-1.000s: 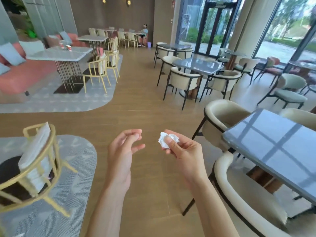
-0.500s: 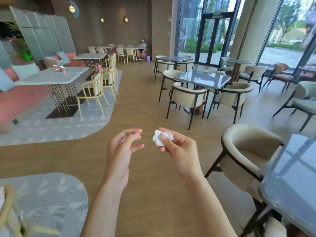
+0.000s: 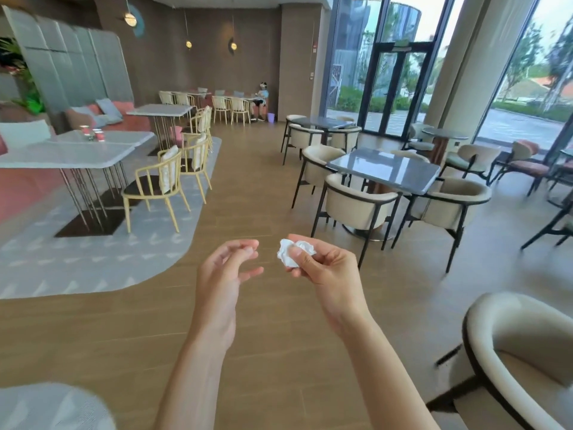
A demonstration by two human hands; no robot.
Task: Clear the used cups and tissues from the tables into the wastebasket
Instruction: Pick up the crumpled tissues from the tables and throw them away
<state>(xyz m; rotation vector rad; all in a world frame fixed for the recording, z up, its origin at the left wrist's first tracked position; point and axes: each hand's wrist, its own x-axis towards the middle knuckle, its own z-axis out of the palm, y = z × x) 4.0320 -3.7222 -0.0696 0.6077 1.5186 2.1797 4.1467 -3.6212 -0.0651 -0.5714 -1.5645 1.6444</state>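
Note:
My right hand (image 3: pixel 325 268) pinches a crumpled white tissue (image 3: pixel 286 254) between thumb and fingers, held out over the wooden floor. To its left, my left hand (image 3: pixel 223 274) hangs at the same height, its fingers loosely curled and holding nothing. Two red paper cups (image 3: pixel 93 133) stand on a white marble table (image 3: pixel 62 153) at the left. Far down the room, by the back wall, stands a small purple wastebasket (image 3: pixel 270 117).
Yellow chairs (image 3: pixel 158 184) line the white tables on a grey rug at left. Grey tables (image 3: pixel 384 169) with cream armchairs (image 3: pixel 356 203) fill the right; one armchair (image 3: pixel 524 352) is close at bottom right. A wooden aisle runs between. A person (image 3: pixel 262 100) sits at the far end.
The view has moved forward down the aisle; the near yellow chair and the grey table at right have dropped out of sight. Both hands keep their pose, the tissue still pinched in the right.

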